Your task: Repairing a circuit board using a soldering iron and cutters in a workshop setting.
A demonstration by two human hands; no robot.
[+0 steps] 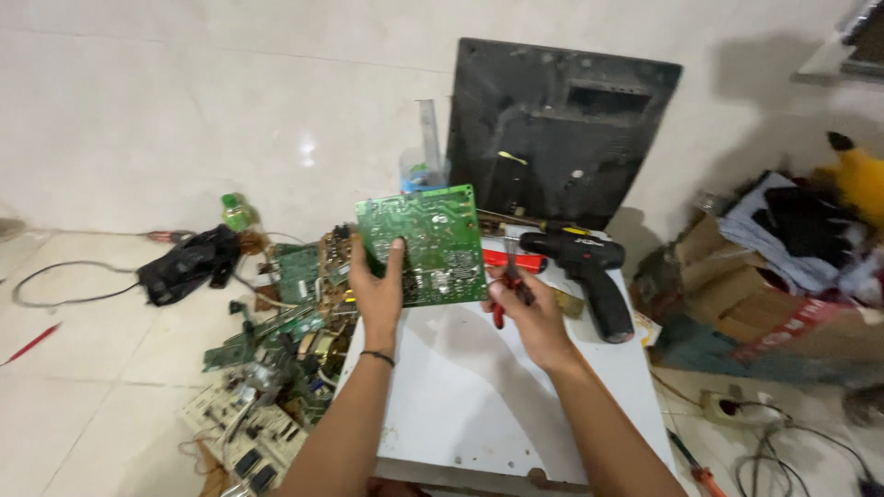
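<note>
Fingers of the left hand (378,281) pinch the green board (422,246) up over the white table (479,405), the right hand (527,317) grips red pliers (511,281) at its edge, so 1 steady hold helps best.

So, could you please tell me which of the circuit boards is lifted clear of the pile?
The green circuit board in the left hand, solder side toward the camera above the white table; the others lie heaped on the floor pile.
</note>
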